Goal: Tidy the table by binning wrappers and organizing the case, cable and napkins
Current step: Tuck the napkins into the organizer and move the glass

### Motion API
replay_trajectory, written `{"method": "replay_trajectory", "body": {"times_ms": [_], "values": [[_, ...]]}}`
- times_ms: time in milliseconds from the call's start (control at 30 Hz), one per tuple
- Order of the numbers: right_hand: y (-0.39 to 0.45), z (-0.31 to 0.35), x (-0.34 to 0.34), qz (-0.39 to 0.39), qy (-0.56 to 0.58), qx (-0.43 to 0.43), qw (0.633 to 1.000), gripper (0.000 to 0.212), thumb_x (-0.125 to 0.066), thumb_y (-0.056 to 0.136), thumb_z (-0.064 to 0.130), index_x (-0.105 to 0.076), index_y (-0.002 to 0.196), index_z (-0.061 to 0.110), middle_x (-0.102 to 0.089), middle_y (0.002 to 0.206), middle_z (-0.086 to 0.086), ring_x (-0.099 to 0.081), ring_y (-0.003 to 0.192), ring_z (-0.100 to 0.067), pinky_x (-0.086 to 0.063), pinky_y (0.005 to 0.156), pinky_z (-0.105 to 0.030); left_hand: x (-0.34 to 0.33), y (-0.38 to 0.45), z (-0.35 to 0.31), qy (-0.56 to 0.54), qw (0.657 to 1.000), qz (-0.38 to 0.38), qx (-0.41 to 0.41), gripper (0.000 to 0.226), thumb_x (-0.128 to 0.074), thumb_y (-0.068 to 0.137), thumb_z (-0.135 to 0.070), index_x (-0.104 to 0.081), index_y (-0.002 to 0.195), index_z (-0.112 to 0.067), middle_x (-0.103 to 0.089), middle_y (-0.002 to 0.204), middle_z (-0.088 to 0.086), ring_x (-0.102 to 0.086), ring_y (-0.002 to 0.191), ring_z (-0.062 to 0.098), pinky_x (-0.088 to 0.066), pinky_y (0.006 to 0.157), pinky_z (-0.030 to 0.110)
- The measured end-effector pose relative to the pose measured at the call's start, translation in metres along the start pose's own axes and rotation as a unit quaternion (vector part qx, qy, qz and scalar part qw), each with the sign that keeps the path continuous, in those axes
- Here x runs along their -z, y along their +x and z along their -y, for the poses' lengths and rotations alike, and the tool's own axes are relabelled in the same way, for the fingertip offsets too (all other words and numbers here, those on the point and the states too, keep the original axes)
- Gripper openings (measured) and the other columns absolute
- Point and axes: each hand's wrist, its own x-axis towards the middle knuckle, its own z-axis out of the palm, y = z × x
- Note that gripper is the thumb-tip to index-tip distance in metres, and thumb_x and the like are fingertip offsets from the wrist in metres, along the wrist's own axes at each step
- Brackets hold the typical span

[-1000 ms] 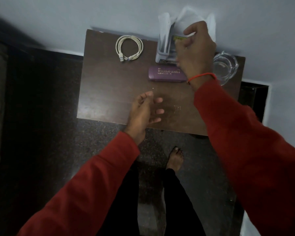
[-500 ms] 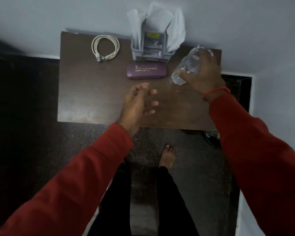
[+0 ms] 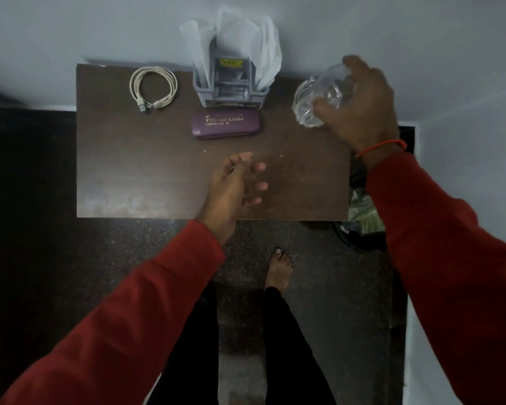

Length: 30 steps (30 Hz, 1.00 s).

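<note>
A purple glasses case (image 3: pixel 225 124) lies on the brown table (image 3: pixel 146 171), just in front of a grey holder (image 3: pixel 230 90) with white napkins (image 3: pixel 263 54) standing in it. A coiled white cable (image 3: pixel 153 88) rests at the table's back left. My right hand (image 3: pixel 360 112) grips a clear glass (image 3: pixel 316 102) tilted over the table's back right corner. My left hand (image 3: pixel 235 185) hovers open above the table's front middle, fingers spread and empty.
A dark bin (image 3: pixel 360 226) with wrappers inside stands on the floor past the table's right front corner. The wall runs directly behind the table. My bare foot (image 3: pixel 279 270) stands on the dark floor in front.
My right hand left the napkin holder, moved right and took hold of the glass, which is now tilted and lifted. My left hand stayed roughly in place.
</note>
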Motion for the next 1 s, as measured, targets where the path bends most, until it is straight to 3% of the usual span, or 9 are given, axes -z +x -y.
{"method": "replay_trajectory", "body": {"times_ms": [100, 267, 500, 700, 900, 967, 1000], "values": [[0.015, -0.008, 0.014, -0.006, -0.002, 0.007, 1.000, 0.078, -0.073, 0.079, 0.035, -0.042, 0.148, 0.016, -0.050, 0.139, -0.014, -0.051, 0.129, -0.024, -0.040, 0.100, -0.024, -0.004, -0.002, 0.001, 0.001, 1.000, 0.001, 0.001, 0.015, -0.051, 0.105, -0.026, -0.061, 0.116, -0.025, -0.075, 0.103, -0.005, -0.069, 0.078, 0.016, -0.051, 0.065, 0.031], [0.043, -0.025, 0.009, 0.063, -0.030, -0.009, 0.998, 0.084, -0.074, 0.081, 0.036, -0.035, 0.153, 0.015, -0.047, 0.143, -0.017, -0.046, 0.136, -0.029, -0.035, 0.112, -0.029, -0.009, -0.004, 0.007, 0.012, 1.000, 0.004, 0.002, 0.018, -0.051, 0.104, -0.027, -0.062, 0.118, -0.024, -0.076, 0.103, -0.005, -0.069, 0.082, 0.019, -0.051, 0.065, 0.031], [0.055, -0.031, -0.011, 0.116, -0.055, 0.006, 0.992, 0.087, -0.076, 0.085, 0.034, -0.029, 0.155, 0.017, -0.043, 0.146, -0.018, -0.042, 0.138, -0.031, -0.034, 0.114, -0.033, -0.007, -0.005, 0.014, 0.014, 1.000, -0.004, 0.008, 0.019, -0.048, 0.105, -0.023, -0.061, 0.119, -0.021, -0.075, 0.104, -0.004, -0.068, 0.074, 0.015, -0.049, 0.059, 0.027], [0.056, -0.028, -0.014, 0.135, -0.017, 0.002, 0.991, 0.099, -0.080, 0.082, 0.026, -0.017, 0.158, 0.018, -0.034, 0.150, -0.018, -0.038, 0.141, -0.030, -0.031, 0.116, -0.032, -0.001, -0.009, 0.020, 0.018, 1.000, 0.000, 0.012, 0.022, -0.048, 0.105, -0.024, -0.061, 0.122, -0.020, -0.075, 0.110, -0.002, -0.068, 0.079, 0.017, -0.050, 0.060, 0.028], [0.043, -0.044, -0.027, 0.087, 0.149, -0.132, 0.976, 0.128, -0.086, 0.070, 0.005, 0.006, 0.157, 0.024, -0.019, 0.155, -0.019, -0.034, 0.142, -0.025, -0.038, 0.108, -0.031, 0.003, -0.014, 0.019, 0.016, 1.000, 0.003, 0.009, 0.024, -0.049, 0.105, -0.025, -0.062, 0.124, -0.018, -0.076, 0.112, 0.000, -0.069, 0.080, 0.017, -0.051, 0.060, 0.029], [0.036, -0.051, -0.038, 0.066, 0.197, -0.193, 0.959, 0.116, -0.083, 0.075, 0.008, -0.002, 0.158, 0.022, -0.022, 0.158, -0.018, -0.039, 0.141, -0.024, -0.040, 0.105, -0.027, 0.006, -0.014, 0.020, 0.020, 1.000, 0.001, 0.010, 0.023, -0.049, 0.105, -0.025, -0.062, 0.122, -0.020, -0.076, 0.114, 0.000, -0.069, 0.081, 0.017, -0.051, 0.061, 0.028], [0.033, -0.054, -0.042, 0.060, 0.202, -0.207, 0.956, 0.105, -0.081, 0.076, 0.011, -0.015, 0.156, 0.023, -0.032, 0.155, -0.015, -0.047, 0.135, -0.022, -0.042, 0.103, -0.026, 0.007, -0.015, 0.021, 0.021, 1.000, -0.001, 0.011, 0.021, -0.049, 0.105, -0.026, -0.063, 0.121, -0.021, -0.076, 0.112, -0.002, -0.069, 0.080, 0.017, -0.051, 0.061, 0.028]]}}
